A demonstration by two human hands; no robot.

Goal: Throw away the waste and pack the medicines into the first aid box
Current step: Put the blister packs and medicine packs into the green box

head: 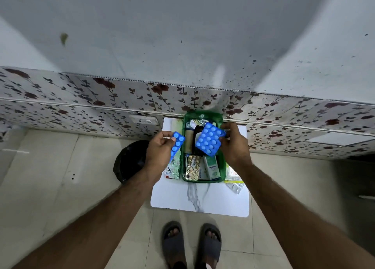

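A green first aid box point(183, 173) stands open on a small white marble-patterned table point(203, 199). Inside lie a gold blister strip point(192, 167), a green-and-white medicine carton point(212, 168), a brown roll, a dark item and foil strips. My right hand point(233, 145) holds a large blue blister strip point(210, 139) tilted above the box. My left hand point(160, 149) holds a narrower blue blister strip point(177, 144) just left of the box.
A black bag-lined bin point(129, 159) sits on the tiled floor left of the table. Silver foil strips point(173, 167) lie left of the box, more strips and a packet point(234, 182) to its right. A floral wall panel stands behind. My sandalled feet are below the table.
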